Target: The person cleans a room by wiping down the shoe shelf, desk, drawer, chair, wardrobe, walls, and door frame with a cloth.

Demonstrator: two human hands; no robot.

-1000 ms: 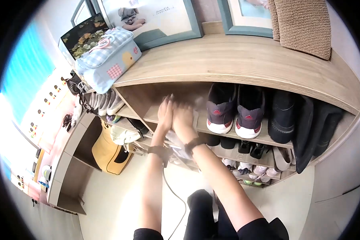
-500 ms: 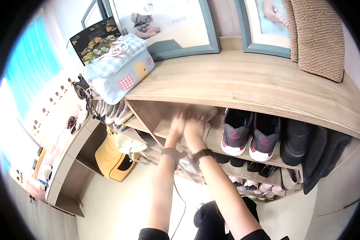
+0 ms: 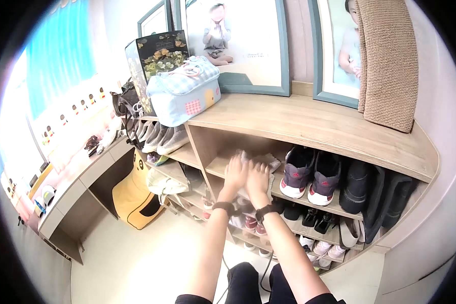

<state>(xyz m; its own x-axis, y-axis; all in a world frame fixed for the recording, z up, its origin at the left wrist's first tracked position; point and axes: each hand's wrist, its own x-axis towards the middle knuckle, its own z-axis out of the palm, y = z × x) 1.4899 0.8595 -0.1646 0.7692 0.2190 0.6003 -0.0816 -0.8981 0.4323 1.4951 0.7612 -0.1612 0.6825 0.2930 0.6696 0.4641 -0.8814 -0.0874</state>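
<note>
A whitish, crumpled cloth (image 3: 272,161) lies in the upper compartment of the wooden shoe cabinet, partly hidden beneath my hands. My left hand (image 3: 235,175) rests over its left part, palm down with the fingers stretched forward. Close beside it, my right hand (image 3: 257,178) lies over the cloth with its fingers slightly spread. Each wrist wears a dark band. To the right of my hands, on the same shelf board, stands a pair of dark grey sneakers (image 3: 297,175) with red logos and white soles.
Black shoes (image 3: 354,187) stand farther right, with more shoes on the lower shelves. The wooden cabinet top (image 3: 309,114) overhangs my hands, bearing a light blue checked bag (image 3: 182,96), framed pictures and a brown knitted cloth (image 3: 388,66). At left are a desk and a yellow bag (image 3: 137,195).
My hands, blurred with motion before, now show clearly over the cloth. The view has shifted, so the cabinet and bag appear farther right and lower.
</note>
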